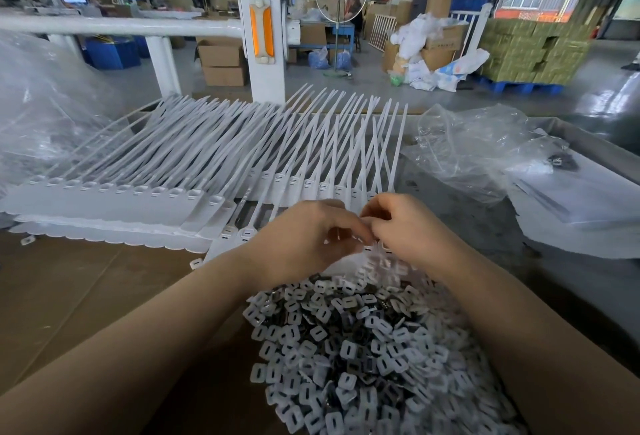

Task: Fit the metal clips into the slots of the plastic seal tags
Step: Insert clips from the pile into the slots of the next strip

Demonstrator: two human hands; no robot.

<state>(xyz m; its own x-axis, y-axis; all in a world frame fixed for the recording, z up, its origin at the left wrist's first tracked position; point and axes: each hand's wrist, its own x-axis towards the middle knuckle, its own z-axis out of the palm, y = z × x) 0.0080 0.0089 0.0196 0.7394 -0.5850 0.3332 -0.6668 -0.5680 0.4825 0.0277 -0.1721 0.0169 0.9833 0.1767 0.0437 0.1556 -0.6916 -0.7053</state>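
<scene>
Both hands meet over the seal tags (221,171), fingers curled. Left hand (304,237) and right hand (405,227) appear to pinch a small clip; blurred, contents unconfirmed. Clip pile (363,348) lies just below wrists. Recommended: align clip w/ slot, press straight.

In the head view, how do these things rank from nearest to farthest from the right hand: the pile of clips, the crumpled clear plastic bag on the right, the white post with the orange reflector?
From the right hand:
1. Pile of clips, just below the hand, toward the person.
2. Crumpled clear plastic bag, up and to the right on the table.
3. White post with the orange reflector, beyond the table's far edge, left of the hand.
</scene>
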